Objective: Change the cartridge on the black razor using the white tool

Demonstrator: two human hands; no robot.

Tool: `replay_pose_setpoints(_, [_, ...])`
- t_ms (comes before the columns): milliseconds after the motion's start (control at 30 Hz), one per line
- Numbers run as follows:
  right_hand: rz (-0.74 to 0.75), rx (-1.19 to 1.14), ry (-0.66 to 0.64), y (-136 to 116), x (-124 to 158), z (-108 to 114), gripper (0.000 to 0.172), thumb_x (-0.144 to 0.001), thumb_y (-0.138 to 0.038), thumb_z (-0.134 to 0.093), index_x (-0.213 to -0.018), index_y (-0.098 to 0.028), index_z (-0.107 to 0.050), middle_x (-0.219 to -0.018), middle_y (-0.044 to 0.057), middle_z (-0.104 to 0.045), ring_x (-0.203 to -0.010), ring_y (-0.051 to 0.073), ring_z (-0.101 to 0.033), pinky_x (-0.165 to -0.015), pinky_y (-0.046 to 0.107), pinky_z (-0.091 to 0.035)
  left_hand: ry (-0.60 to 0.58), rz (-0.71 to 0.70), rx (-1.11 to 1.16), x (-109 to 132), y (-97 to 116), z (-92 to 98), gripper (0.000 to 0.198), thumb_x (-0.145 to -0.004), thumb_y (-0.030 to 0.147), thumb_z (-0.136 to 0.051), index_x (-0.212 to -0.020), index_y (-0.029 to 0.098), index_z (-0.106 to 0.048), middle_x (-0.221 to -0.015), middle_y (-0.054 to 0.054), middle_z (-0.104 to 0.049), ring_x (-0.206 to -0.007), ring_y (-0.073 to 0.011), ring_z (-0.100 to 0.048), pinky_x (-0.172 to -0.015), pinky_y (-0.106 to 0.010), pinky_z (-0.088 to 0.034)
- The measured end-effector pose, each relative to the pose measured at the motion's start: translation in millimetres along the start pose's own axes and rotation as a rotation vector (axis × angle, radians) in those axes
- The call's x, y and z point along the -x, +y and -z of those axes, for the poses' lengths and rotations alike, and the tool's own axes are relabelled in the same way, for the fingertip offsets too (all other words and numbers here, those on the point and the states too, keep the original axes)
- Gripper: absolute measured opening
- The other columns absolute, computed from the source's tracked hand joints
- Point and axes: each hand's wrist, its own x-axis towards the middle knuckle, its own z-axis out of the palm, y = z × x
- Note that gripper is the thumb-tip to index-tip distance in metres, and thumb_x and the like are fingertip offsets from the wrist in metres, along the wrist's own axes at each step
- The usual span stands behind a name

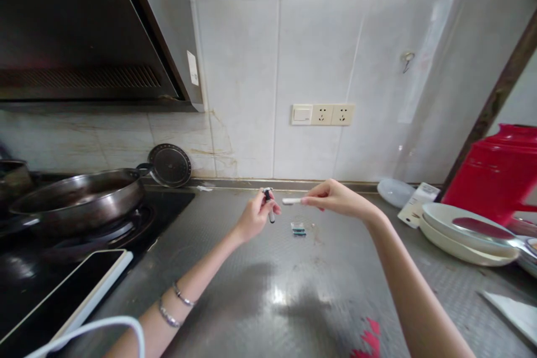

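Near the middle of the view, my left hand [255,215] is closed on a small black and silver tool [269,205], held roughly upright. To its right my right hand [331,199] pinches a short white stick [291,201], which points left toward the tool without touching it. On the metal counter [251,291] below the stick lies a small clear packet with dark teal pieces [298,229]. Too little detail shows to tell exactly what the tool is.
A steel pan [84,201] stands on the stove at left, with a phone [67,296] and white cable [104,321] in front. Stacked plates [470,235], a white card [418,205] and a red container [490,176] are at right. Red scraps [371,341] lie near the front.
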Motion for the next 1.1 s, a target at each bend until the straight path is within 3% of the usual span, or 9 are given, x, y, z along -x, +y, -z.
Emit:
replay_pose_setpoints(133, [-0.070,-0.006,0.117,19.2,-5.7,-3.7,0.031,-0.076,-0.041,-0.054,-0.084,-0.015,-0.067,-0.054,-0.002,-0.044,-0.048,0.010,-0.042,-0.039,0.019,-0.032,0.153,0.051,0.225,-4.7,9.4,9.1,0.022,-0.082,0.037,-0.050,-0.089,0.020,-0.039,-0.073,-0.001,-0.063,-0.063,-0.0146,-0.064,-0.061,-0.028,-0.051])
replay_pose_setpoints(233, [-0.139,0.079,0.226,28.1,-13.1,-9.7,0.028,-0.078,-0.038,-0.049,-0.072,-0.015,-0.063,-0.052,-0.001,-0.047,-0.045,0.011,-0.045,-0.037,0.020,-0.033,0.201,0.069,0.270,-6.2,18.5,15.1,0.025,-0.079,0.037,-0.054,-0.088,0.020,-0.038,-0.071,0.000,-0.063,-0.061,-0.0149,-0.064,-0.059,-0.028,-0.052])
replay_pose_setpoints(400, [-0.332,0.293,0.446,28.8,-21.1,-15.4,0.040,-0.085,-0.034,-0.037,-0.054,-0.015,-0.055,-0.044,0.004,-0.052,-0.039,0.013,-0.049,-0.046,0.025,-0.034,0.175,0.074,0.263,-5.1,25.1,16.3,0.024,-0.079,0.037,-0.053,-0.087,0.019,-0.039,-0.071,-0.001,-0.064,-0.058,-0.0157,-0.065,-0.055,-0.027,-0.052])
replay_pose_setpoints(500, [-0.389,0.378,0.480,24.6,-19.7,-17.9,0.042,-0.086,-0.033,-0.036,-0.054,-0.016,-0.057,-0.049,0.008,-0.059,-0.045,0.016,-0.055,-0.050,0.025,-0.035,0.142,0.083,0.257,-3.5,25.7,14.3,0.023,-0.080,0.037,-0.052,-0.088,0.018,-0.040,-0.070,-0.002,-0.063,-0.059,-0.0161,-0.065,-0.054,-0.027,-0.052])
replay_pose_setpoints(667, [-0.480,0.524,0.378,22.7,-20.2,-39.7,0.038,-0.084,-0.032,-0.041,-0.057,-0.015,-0.062,-0.062,0.013,-0.066,-0.059,0.019,-0.062,-0.052,0.025,-0.036,0.131,0.075,0.287,-1.4,29.5,13.9,0.023,-0.080,0.035,-0.053,-0.087,0.018,-0.040,-0.068,0.000,-0.062,-0.056,-0.0161,-0.065,-0.054,-0.028,-0.052])
replay_pose_setpoints(867, [-0.485,0.600,0.100,38.2,-29.8,-95.9,0.030,-0.081,-0.023,-0.041,-0.084,-0.011,-0.068,-0.088,0.021,-0.069,-0.080,0.028,-0.066,-0.059,0.029,-0.044,0.137,0.065,0.315,0.2,34.2,14.5,0.024,-0.078,0.036,-0.055,-0.086,0.018,-0.041,-0.065,0.000,-0.061,-0.053,-0.0162,-0.064,-0.053,-0.029,-0.053])
replay_pose_setpoints(1100, [-0.486,0.599,0.001,46.6,-37.4,-143.7,0.030,-0.079,-0.017,-0.042,-0.093,-0.009,-0.068,-0.094,0.020,-0.069,-0.087,0.031,-0.066,-0.067,0.035,-0.050,0.101,0.022,0.312,2.2,31.4,12.8,0.022,-0.081,0.036,-0.053,-0.086,0.018,-0.042,-0.064,0.000,-0.062,-0.054,-0.0174,-0.064,-0.051,-0.028,-0.052])
